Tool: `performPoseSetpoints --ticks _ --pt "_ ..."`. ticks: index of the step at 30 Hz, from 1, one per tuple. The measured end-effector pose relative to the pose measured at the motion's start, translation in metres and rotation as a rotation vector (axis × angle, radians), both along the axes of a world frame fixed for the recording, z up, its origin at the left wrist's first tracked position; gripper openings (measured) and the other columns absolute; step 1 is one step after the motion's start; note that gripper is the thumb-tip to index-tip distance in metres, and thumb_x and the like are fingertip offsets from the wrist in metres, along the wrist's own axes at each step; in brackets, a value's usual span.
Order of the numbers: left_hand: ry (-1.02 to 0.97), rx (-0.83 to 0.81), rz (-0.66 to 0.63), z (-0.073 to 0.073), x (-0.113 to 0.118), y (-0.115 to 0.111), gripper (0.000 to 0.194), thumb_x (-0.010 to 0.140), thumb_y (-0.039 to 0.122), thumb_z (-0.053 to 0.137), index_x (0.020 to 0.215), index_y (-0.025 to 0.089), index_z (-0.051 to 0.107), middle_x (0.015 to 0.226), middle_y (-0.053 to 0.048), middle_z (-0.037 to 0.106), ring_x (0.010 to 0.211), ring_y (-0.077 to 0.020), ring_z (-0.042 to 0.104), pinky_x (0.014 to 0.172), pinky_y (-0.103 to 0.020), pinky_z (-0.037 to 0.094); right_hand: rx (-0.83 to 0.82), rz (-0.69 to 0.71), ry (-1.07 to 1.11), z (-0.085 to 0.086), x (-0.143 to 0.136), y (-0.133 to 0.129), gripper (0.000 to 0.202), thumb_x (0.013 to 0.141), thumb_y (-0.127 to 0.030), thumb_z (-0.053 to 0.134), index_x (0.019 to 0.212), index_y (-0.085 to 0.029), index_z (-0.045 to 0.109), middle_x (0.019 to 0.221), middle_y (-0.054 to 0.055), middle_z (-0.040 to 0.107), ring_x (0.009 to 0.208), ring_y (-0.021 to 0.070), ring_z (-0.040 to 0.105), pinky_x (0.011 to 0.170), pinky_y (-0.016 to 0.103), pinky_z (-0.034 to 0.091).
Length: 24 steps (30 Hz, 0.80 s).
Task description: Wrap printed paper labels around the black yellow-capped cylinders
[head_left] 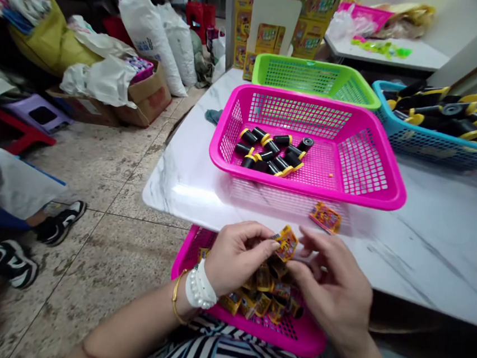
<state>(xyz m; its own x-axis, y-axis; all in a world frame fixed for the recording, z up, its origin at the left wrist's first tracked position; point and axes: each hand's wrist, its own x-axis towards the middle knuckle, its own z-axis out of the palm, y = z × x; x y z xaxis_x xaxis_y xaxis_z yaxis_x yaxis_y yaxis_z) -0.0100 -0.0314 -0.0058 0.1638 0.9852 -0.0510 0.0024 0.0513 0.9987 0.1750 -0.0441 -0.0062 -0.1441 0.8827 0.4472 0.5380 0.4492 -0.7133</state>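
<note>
Your left hand (235,257), centre bottom of the frame: thumb and forefinger clamped on a small printed wrapper (287,244), orange-yellow with coloured print, held tilted over the lower pink basket. Your right hand (333,289) is just right of it, thumb and forefinger apart and curved toward the wrapper's right side; contact with it cannot be told. White beaded band (201,288) and thin gold bangle (175,297) on your left wrist.

Lower pink basket (307,343), bottom centre, partly under the desk edge: holds a pile of printed-wrapped pieces (262,305), partly hidden by your hands.

Desk (400,256), white with grey marbling. On it, just above your right hand, a stack of printed wrappers (325,217). Upper pink basket (305,188), centre of the frame: black cylinders with yellow ends (270,153) gathered in its left part, 1 tiny yellow bit (330,175) to their right. Behind it, green basket (316,68). Upper right, blue basket (444,145) heaped with larger black-and-yellow pieces (451,112).

Top centre: yellow printed boxes (311,37). Upper left: white sacks (150,41), cardboard box (149,97). Lower left: 2 black-and-white shoes (63,223) on the floor.
</note>
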Motion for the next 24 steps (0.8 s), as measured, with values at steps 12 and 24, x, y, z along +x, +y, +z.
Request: performPoseSetpoints --ticks 12,24 --pt "0.12 0.291 0.315 0.012 0.004 -0.032 0.02 0.091 0.022 0.069 0.074 0.012 0.074 0.062 -0.003 0.065 0.054 -0.0094 0.056 0.053 -0.02 0.044 -0.263 -0.189 0.309 -0.007 -0.029 0.001 0.035 0.094 -0.037 0.067 0.065 -0.018 0.063 0.047 -0.006 0.052 0.041 0.0066 0.043 0.04 0.018 0.036" --pt "0.097 0.39 0.418 0.013 0.007 -0.035 0.01 0.082 0.016 0.077 0.09 0.01 0.081 0.067 -0.005 0.068 0.054 -0.0088 0.058 0.052 -0.017 0.049 -0.042 -0.15 0.24 -0.017 -0.033 -0.008 0.024 0.095 -0.02 0.066 0.071 -0.019 0.065 0.063 -0.005 0.058 0.054 0.0073 0.051 0.055 0.019 0.043"
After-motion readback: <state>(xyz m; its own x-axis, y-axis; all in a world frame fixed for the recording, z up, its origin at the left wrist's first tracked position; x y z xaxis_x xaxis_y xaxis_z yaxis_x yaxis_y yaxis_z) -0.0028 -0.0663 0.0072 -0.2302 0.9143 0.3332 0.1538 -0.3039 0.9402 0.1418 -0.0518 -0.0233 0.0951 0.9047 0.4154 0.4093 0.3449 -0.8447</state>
